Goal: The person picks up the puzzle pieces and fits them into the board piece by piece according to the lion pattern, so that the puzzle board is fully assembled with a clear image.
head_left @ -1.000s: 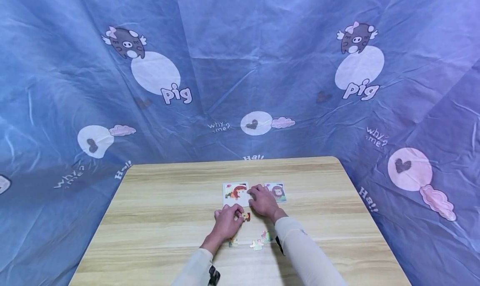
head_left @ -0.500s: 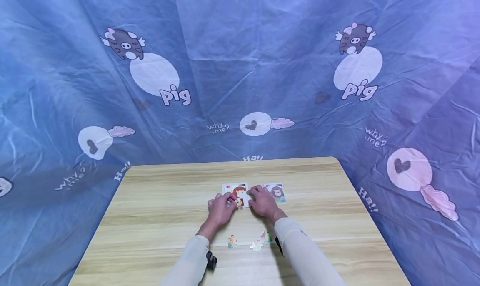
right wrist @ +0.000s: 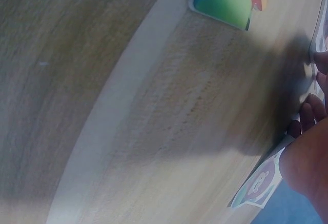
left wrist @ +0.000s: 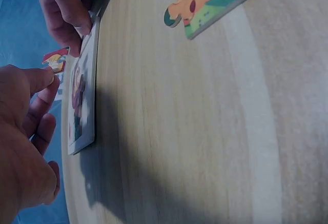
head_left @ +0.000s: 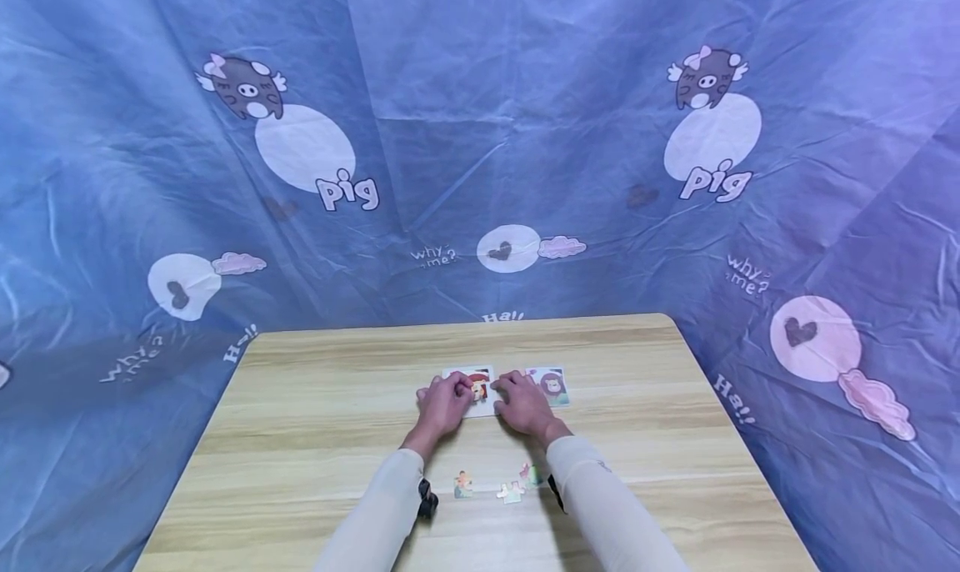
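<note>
I'd call the puzzle part done: red-maned lion art [head_left: 482, 375] already sits on the white board [head_left: 482, 408], nearer the counter's [head_left: 300, 405] far edge. The left hand [head_left: 445, 405] pinches a puzzle piece [left wrist: 55, 60] between thumb and fingers, raised above the board, so not yet fitted. The right hand [head_left: 527, 403] has bent fingers resting at the board's right edge; I see no firm grip. Three loose pieces [head_left: 462, 484] remain between the sleeves. A lion card [head_left: 553, 386] lies beyond the right hand. On the cloth [head_left: 450, 163] I read "pig", "why me?" and "Ha!!".
</note>
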A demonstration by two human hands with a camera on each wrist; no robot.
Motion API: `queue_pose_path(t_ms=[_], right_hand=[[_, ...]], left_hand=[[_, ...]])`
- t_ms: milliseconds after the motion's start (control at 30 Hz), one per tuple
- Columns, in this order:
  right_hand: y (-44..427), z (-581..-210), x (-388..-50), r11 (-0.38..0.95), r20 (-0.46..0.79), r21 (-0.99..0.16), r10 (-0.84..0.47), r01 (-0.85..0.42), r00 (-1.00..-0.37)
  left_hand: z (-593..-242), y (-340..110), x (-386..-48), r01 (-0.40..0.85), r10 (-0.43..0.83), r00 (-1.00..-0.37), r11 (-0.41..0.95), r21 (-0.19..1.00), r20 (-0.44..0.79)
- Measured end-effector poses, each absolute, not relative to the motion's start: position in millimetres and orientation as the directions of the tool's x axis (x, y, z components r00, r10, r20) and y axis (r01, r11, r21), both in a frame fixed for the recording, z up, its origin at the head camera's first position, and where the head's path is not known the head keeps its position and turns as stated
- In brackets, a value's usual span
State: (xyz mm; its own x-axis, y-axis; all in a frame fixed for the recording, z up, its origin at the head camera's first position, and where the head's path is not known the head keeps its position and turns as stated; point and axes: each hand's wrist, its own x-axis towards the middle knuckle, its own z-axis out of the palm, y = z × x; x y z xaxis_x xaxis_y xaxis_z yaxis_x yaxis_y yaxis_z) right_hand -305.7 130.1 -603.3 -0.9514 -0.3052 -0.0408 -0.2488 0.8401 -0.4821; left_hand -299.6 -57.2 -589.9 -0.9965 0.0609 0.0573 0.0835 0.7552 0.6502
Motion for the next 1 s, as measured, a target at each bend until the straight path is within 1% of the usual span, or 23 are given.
queue_pose_path(t_ms=[300, 500, 767, 1000], right_hand=[[129, -604, -305, 0.848, -0.057, -0.473, -0.3, -0.238, -0.952], [129, -602, -304, 0.838, -0.04, -0.486, -0.305, -0.248, -0.952], [130, -609, -307, 0.841, -0.04, -0.482, -0.299, -0.244, -0.953], [131, -607, -307, 0.846, -0.044, -0.471, -0.305, -0.25, -0.951]], left_hand=[[-599, -54, -309, 0.07, 0.056, -0.998, 0.759, 0.647, 0.042], [-604, -53, -312, 0.073, 0.062, -0.997, 0.762, 0.643, 0.041], [-608, -52, -315, 0.086, 0.06, -0.996, 0.798, 0.596, 0.064], [-609, -48, -319, 0.105, 0.075, -0.994, 0.826, 0.554, 0.077]])
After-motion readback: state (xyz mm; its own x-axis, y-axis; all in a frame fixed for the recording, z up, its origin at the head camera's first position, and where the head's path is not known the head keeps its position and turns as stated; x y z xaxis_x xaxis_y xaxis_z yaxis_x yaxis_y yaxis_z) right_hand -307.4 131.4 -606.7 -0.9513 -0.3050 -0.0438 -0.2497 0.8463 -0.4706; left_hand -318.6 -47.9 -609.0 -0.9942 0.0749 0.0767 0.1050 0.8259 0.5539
